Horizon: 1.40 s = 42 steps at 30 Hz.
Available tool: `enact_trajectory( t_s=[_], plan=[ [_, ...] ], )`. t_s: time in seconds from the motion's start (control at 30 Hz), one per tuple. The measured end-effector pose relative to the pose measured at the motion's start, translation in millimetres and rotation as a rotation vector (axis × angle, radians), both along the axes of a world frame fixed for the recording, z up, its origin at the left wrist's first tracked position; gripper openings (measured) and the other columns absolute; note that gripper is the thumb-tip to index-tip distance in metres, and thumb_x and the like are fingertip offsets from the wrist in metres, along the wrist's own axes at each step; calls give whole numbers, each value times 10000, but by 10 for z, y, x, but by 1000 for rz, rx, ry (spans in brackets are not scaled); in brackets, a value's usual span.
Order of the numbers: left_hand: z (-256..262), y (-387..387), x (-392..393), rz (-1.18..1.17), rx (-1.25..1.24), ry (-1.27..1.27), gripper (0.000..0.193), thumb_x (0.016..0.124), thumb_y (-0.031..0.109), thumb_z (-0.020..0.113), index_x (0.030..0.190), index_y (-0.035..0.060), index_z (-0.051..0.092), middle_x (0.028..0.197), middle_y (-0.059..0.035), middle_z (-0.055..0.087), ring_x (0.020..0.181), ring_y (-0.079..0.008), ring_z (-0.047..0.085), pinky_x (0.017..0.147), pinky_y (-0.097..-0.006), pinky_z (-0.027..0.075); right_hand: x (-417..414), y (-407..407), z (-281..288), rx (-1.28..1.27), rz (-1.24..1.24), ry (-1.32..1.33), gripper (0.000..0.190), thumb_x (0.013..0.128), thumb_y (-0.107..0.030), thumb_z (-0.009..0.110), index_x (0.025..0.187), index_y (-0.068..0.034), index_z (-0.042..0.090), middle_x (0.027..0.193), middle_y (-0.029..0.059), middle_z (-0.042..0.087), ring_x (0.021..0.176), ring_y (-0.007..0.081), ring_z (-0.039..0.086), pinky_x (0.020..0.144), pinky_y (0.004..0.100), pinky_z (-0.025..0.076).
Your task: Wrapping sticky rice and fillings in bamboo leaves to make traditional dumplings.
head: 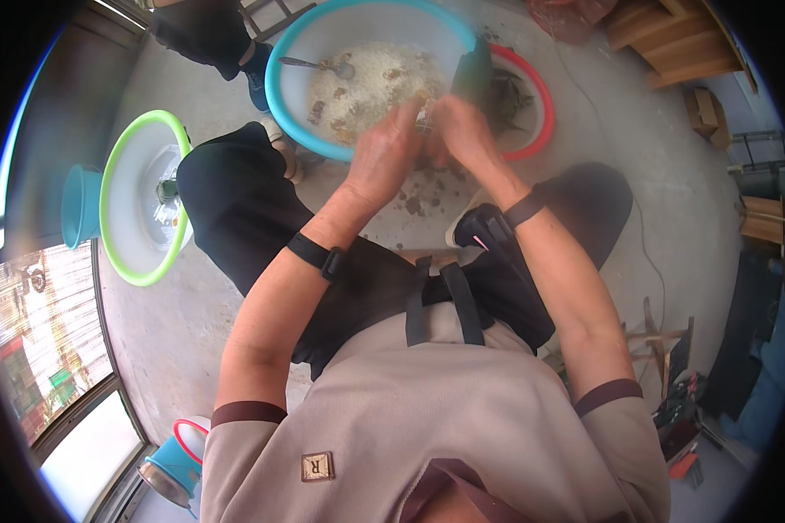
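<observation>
Both my hands meet over the near right rim of a large white basin with a blue rim, which holds pale rice-like grains mixed with brown pieces. A metal spoon lies in the grains. My left hand and my right hand close around a small whitish item wound with thin string; its details are blurred. Dark green leaves stand up just beyond my right hand, across the basin's right rim. Behind them, a red-rimmed basin holds more dark leaves.
To the left stand a green-rimmed basin and a blue bucket. Another person's leg is at the upper left. Wooden furniture stands at the upper right, and a cable runs along the floor. Dark scraps lie below my hands.
</observation>
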<state>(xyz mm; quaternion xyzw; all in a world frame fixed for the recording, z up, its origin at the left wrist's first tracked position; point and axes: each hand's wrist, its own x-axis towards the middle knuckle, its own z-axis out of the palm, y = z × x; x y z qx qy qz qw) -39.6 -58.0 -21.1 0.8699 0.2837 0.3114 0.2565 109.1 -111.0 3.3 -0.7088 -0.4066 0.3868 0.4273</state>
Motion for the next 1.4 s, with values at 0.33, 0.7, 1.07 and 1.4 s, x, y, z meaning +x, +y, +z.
enact_trajectory(
  t_s=[0.33,0.7,1.07,1.4],
  plan=[
    [-159,119,-16,-58,-660,-69,138,893,137,656,958,15,665,682,1,559,603,-137,559,571,-297,455,89,4,-158,-5,-57,127,176,938,-151,540,965,21,565,667,103,653,454,162,617,438,289,463],
    [-239,219,-77,-73,-1361,-227,136,927,212,669,938,76,670,668,43,522,588,-67,483,549,-236,392,171,-201,-246,309,-189,384,139,952,-164,642,969,-33,598,855,16,632,700,98,661,582,227,498],
    [-185,206,-89,-139,-1354,-208,147,939,218,657,941,71,661,689,35,544,610,-70,503,564,-236,414,137,-264,-137,380,266,-476,151,800,-60,715,949,-67,692,936,77,620,840,242,615,754,339,503],
    [-198,195,-90,-152,-1307,-161,162,930,217,671,962,59,666,722,29,579,628,-68,528,581,-236,434,332,-157,-124,237,401,-467,149,798,-166,690,807,-29,631,838,88,597,783,251,620,722,363,499]
  ],
)
